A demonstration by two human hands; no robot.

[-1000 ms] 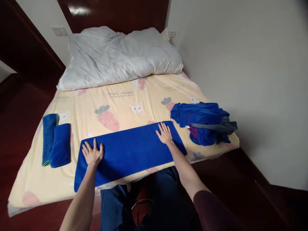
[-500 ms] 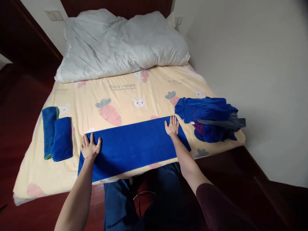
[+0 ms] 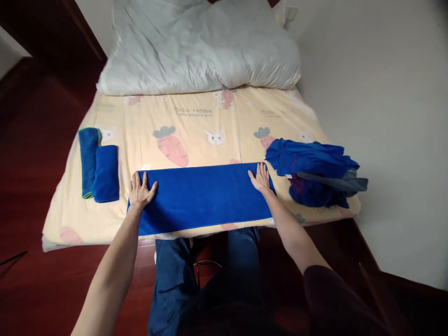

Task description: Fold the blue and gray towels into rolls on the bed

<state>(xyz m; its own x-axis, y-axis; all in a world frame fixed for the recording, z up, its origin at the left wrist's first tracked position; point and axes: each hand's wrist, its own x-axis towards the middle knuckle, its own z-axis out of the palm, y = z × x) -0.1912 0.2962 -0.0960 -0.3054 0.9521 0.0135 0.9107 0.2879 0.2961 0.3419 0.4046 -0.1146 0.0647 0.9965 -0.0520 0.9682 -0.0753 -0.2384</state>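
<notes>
Pale yellow is leading the scene: a printed sheet (image 3: pixel 226 126) is covering the bed, with pink carrots, white rabbits and the words "Cute rabbit" showing across it. At the far end a puffy grey-white quilt (image 3: pixel 210 51) is lying in soft creases, and on the right a plain pale wall (image 3: pixel 395 140) is rising beside the bed. Dark red floorboards (image 3: pixel 24 186) are gleaming dully on the left, and blue trousers (image 3: pixel 171 280) are showing below the bed's front edge.

And now the main item: a blue cloth (image 3: pixel 203 196) is lying flat on the sheet, right along the near edge of the bed, its long sides running from left to right. It is showing a deep, even blue and a soft-looking face, with a darker shadow pooling by its left end.

The left hand (image 3: pixel 141 190) is resting over the far left corner, fingers open and spreading, thumb pointing inward. The right hand (image 3: pixel 261 178) is resting by the far right corner, fingers straight, thumb standing apart. Neither hand is gripping anything; how hard they are pressing, we are not able to tell.

Over on the left, a green-edged roll (image 3: pixel 90 163) and a plain blue bundle (image 3: pixel 107 175) are lying side by side, touching. Just beyond the right hand, a rumpled blue pile (image 3: pixel 311 158) is sitting, a grey strip (image 3: pixel 346 184) crossing its near side
</notes>
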